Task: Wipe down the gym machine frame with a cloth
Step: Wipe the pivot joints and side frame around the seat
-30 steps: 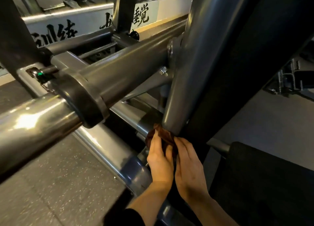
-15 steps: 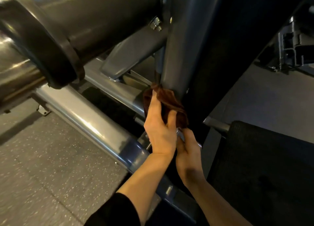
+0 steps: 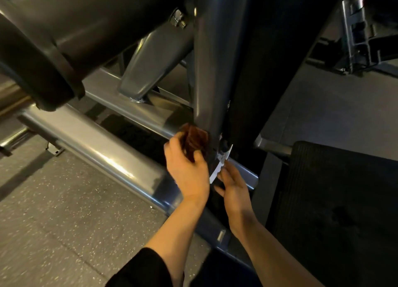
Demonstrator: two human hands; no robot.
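Note:
A grey upright post (image 3: 212, 71) of the gym machine frame runs down the middle of the head view. At its foot my left hand (image 3: 187, 168) grips a bunched brown cloth (image 3: 195, 139) and holds it against the post's lower left side. My right hand (image 3: 233, 187) is just right of it, below the post's base, fingers spread loosely beside a small white tag (image 3: 219, 164) that hangs there. Whether the fingers touch the tag is unclear.
A thick dark tube with a black collar (image 3: 53, 56) crosses overhead at the upper left. Shiny floor rails (image 3: 103, 148) run diagonally across the speckled floor (image 3: 53, 211). A black ribbed pad (image 3: 344, 200) lies at the right; another machine (image 3: 366, 28) stands at the upper right.
My left hand has bunched the cloth tighter at the post's foot. My right hand has dropped away from the cloth and opened near the white tag. The view has tilted slightly lower.

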